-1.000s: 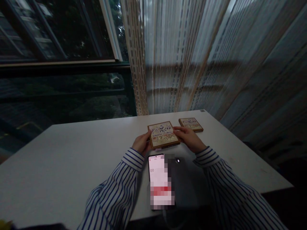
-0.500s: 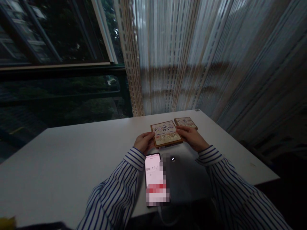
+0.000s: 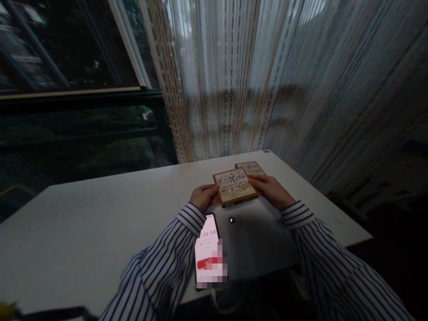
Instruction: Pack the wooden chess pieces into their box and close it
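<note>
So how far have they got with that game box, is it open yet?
Not open yet. Already done: one Chinese chess box sits between both hands near the table's far side, with a second matching box right behind it. In hand: the left hand and right hand grip its two sides. Left: the lid is on, and no pieces or board show. A phone timer glows nearby.

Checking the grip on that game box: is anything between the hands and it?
Nothing visible. The left hand and right hand already touch the box at its side edges. A second box lies just behind it, partly overlapped in this view.
</note>
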Demonstrator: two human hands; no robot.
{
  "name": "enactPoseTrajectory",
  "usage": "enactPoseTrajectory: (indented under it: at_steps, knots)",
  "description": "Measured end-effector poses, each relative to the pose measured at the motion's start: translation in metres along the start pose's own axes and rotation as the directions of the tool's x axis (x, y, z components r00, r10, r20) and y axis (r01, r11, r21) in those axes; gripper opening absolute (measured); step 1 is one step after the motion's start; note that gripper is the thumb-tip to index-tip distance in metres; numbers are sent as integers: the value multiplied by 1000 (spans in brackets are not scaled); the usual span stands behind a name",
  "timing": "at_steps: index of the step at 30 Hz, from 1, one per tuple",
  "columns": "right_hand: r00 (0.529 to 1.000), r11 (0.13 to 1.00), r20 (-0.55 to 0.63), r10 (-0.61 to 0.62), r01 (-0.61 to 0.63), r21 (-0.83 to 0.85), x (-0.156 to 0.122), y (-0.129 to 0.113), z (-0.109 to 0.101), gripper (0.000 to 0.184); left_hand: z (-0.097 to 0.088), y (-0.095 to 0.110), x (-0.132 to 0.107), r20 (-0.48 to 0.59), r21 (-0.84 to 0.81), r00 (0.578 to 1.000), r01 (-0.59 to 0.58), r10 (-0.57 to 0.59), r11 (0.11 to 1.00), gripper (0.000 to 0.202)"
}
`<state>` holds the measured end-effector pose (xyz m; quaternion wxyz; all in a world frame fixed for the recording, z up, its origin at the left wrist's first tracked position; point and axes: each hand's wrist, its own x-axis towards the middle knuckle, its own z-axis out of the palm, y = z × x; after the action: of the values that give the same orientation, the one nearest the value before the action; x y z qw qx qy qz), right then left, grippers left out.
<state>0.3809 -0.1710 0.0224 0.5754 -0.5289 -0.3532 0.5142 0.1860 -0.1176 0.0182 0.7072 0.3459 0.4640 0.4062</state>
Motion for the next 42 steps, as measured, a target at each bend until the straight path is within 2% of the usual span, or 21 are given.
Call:
enactPoseTrajectory:
  at_steps: [8,16,28,34,42]
  knots:
    - [999,1000,-37,6,-5,11,-1,2,-23,22,21,-5,1,-8,40,1000,22,-21,999,6]
    - [996,1000,-83,-13,14,4,-5,4,-42,18,36,-16,9,47,65,997,49,-52,997,3]
    - [992,998,-123,-11,3,-69,-4,11,-68,15,56,-29,17,38,142,996,73,-79,987,2]
    - [992,995,-124,-30,18,-101,-3,13,-80,16,67,-34,20,33,188,995,83,-90,979,10]
    - [991,986,-132,-32,10,-164,-1,17,-98,15,79,-45,30,47,281,992,96,-114,955,4]
